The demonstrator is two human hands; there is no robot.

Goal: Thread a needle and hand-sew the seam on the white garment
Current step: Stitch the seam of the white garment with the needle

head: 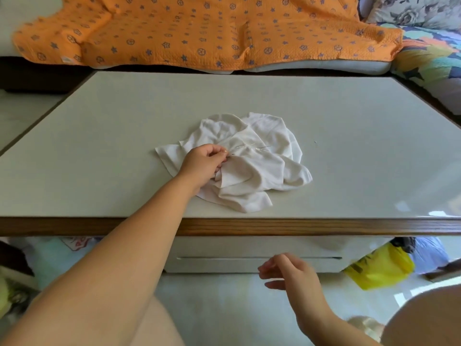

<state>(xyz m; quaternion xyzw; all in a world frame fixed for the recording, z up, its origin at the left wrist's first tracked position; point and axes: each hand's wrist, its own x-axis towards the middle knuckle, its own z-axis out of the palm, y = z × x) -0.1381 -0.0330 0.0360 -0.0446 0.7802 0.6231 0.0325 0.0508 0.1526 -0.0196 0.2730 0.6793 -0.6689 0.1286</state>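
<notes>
Though indistinct, fingers (pixel 217 154) apparently on garment (pixel 252 174)

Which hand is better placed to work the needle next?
Left: the left hand is on the white garment, fingers curled beside the needle; the right hand hangs below the table edge.

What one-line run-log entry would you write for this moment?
white garment: crumpled on table | needle: on garment | left hand: pinches garment beside needle | right hand: open, below table edge
</notes>
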